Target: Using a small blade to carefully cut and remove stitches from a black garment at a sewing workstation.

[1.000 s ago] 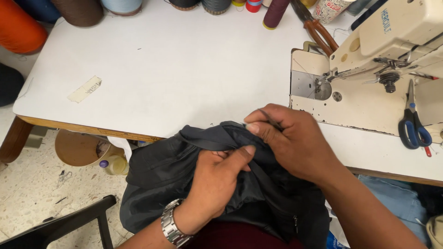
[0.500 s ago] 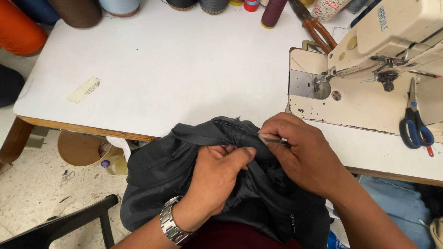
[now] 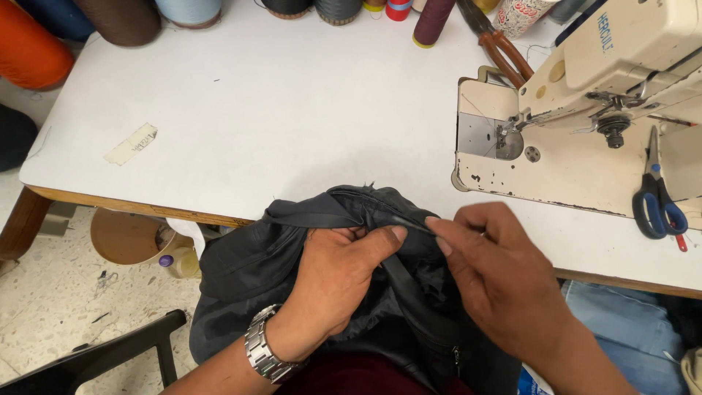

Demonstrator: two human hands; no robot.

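Both hands work a black garment at the tabletop edge: left hand fingers clamped on its fabric, right hand fingers pinching its seam.

Left hand and right hand, fingertips pinched

From where the hands work, the white worktop lies bare toward twelve and eleven o'clock, broken only by a strip of tape at ten. Thread cones line the far edge. The sewing machine walls off one to two o'clock, with blue-handled scissors on its bed. A dark chair stands at eight o'clock.
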